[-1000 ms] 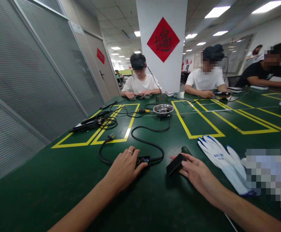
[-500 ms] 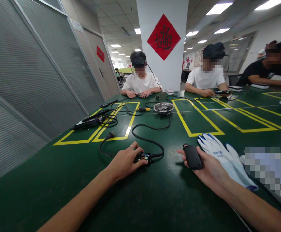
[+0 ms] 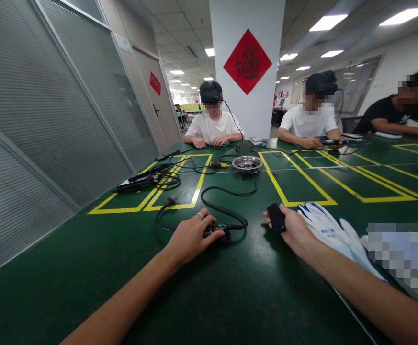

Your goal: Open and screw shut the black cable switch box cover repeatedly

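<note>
On the green table, my left hand (image 3: 193, 235) grips a small open adapter housing (image 3: 223, 233) with circuit parts showing inside. A black cable (image 3: 235, 225) runs from its right side toward the metal bowl, and a cord with a plug (image 3: 170, 202) comes out on the left, partly behind my hand. Held up above the table, my right hand (image 3: 295, 224) has its fingers around a black plastic cover (image 3: 276, 218), tilted, with its outer face toward me. White work gloves (image 3: 333, 230) lie just right of my right hand.
A metal bowl (image 3: 247, 164) holding small dark parts stands mid-table, beside a yellow-handled screwdriver (image 3: 218, 165). Bundled black cables (image 3: 158, 177) lie at left, among yellow tape outlines (image 3: 115, 210). People sit across the table.
My right hand has moved a little left and up and turned the black cover to a different tilt. My left hand stays on the adapter housing. The view has shifted slightly.
</note>
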`<state>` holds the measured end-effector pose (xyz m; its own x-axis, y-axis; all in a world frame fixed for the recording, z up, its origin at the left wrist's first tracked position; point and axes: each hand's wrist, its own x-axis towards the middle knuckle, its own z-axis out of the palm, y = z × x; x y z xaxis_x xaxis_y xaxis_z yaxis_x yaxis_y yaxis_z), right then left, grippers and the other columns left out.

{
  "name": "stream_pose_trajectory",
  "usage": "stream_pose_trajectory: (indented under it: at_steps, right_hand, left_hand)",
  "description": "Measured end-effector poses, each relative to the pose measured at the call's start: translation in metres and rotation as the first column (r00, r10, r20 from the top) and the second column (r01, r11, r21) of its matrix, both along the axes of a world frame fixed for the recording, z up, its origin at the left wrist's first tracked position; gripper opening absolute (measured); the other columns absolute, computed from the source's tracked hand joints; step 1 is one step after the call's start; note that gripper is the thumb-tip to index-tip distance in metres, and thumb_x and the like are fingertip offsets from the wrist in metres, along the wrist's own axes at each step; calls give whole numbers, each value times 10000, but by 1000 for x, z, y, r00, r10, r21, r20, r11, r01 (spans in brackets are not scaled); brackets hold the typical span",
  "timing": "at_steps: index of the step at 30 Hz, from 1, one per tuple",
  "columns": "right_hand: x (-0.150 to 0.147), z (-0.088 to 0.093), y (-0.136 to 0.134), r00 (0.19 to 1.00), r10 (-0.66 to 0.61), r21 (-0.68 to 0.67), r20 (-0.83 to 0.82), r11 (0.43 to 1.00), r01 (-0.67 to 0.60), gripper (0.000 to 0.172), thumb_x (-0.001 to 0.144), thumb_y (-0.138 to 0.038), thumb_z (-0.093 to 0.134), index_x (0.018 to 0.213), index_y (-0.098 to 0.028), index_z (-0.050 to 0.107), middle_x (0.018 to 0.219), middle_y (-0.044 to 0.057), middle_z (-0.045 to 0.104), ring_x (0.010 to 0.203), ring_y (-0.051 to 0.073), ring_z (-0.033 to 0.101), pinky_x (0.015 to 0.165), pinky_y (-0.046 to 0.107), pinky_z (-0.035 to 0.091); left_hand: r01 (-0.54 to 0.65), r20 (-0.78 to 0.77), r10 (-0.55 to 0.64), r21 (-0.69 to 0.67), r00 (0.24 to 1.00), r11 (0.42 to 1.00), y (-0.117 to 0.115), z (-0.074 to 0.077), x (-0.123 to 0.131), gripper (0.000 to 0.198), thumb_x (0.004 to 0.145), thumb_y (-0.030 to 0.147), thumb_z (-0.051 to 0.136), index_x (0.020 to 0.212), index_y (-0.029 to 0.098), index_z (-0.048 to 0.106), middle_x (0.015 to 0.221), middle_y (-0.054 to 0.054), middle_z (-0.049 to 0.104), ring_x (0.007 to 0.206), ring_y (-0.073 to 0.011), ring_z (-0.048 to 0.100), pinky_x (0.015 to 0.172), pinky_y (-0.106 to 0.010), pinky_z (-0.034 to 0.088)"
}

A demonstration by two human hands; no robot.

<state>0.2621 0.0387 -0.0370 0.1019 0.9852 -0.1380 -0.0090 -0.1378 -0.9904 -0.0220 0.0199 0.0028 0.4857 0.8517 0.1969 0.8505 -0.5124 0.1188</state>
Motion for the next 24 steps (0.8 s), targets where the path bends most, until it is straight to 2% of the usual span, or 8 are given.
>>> stream_pose_trajectory:
  at_steps: [3, 6, 9, 11, 17, 20, 22, 24]
  right_hand:
    - [2, -3, 14, 979, -34, 81, 203, 997, 17, 381, 882, -394, 547, 1192, -174, 544, 1170, 80, 584, 979, 187, 600, 816, 405, 524]
    - [3, -3, 17, 896, -76, 216, 437, 976, -22, 387, 881, -385, 551, 1207, -179, 536, 1223, 84, 561, 1039, 205, 583, 863, 434, 503]
    - [0, -7, 11, 755, -94, 319, 650, 935, -158, 406, 898, -369, 510, 1257, -181, 523, 1284, 119, 531, 1176, 255, 501, 987, 499, 403]
    - [-3, -11, 6, 646, -77, 322, 760, 907, -271, 407, 908, -328, 463, 1270, -156, 536, 1280, 159, 539, 1223, 289, 453, 1037, 512, 334]
    - [-6, -20, 1, 386, -91, 270, 918, 855, -442, 480, 928, -259, 317, 1346, -79, 472, 1358, 214, 489, 1240, 323, 443, 1013, 509, 348]
    - [-7, -9, -1, 321, -134, 279, 938, 842, -462, 496, 933, -271, 307, 1349, -44, 455, 1379, 238, 459, 1277, 340, 407, 1031, 536, 319]
    - [-8, 7, -6, 302, -168, 300, 938, 830, -470, 486, 940, -275, 291, 1316, -35, 484, 1375, 243, 455, 1291, 345, 382, 1043, 550, 294]
    - [-12, 26, -15, 298, -172, 307, 939, 808, -503, 465, 950, -264, 251, 1241, -54, 546, 1299, 223, 518, 1232, 316, 439, 1024, 524, 326]
  left_hand:
    - [-9, 3, 9, 10, 1000, 1000, 0, 2, -1, 353, 939, 532, 431, 1022, 220, 571, 1074, -46, 538, 865, -201, 604, 719, -302, 473]
    - [-7, 11, 7, 28, 1000, 1000, 0, 3, -1, 355, 942, 533, 424, 1022, 221, 573, 1080, -47, 539, 874, -203, 601, 723, -305, 473]
    - [-19, 13, 18, 38, 1000, 999, 0, 2, 0, 353, 943, 530, 422, 1024, 221, 573, 1073, -47, 542, 869, -201, 600, 715, -301, 473]
    - [-30, 16, 30, 41, 999, 999, 0, 1, 0, 347, 946, 524, 419, 1028, 222, 570, 1077, -47, 543, 870, -200, 599, 714, -300, 472]
    - [-61, 39, 59, 57, 997, 996, 0, 2, 0, 321, 960, 495, 408, 1026, 224, 565, 1065, -45, 545, 875, -198, 598, 726, -297, 467]
    - [-78, 48, 75, 59, 996, 995, 0, 3, 1, 325, 970, 490, 383, 1028, 221, 558, 1057, -46, 546, 879, -199, 602, 712, -292, 465]
    - [-94, 60, 91, 63, 994, 994, 0, 3, 1, 321, 975, 485, 374, 1041, 220, 544, 1051, -45, 551, 890, -205, 604, 710, -296, 465]
    - [-119, 76, 113, 77, 991, 990, 0, 2, 1, 307, 976, 474, 378, 1048, 216, 528, 1032, -44, 564, 894, -212, 607, 714, -302, 463]
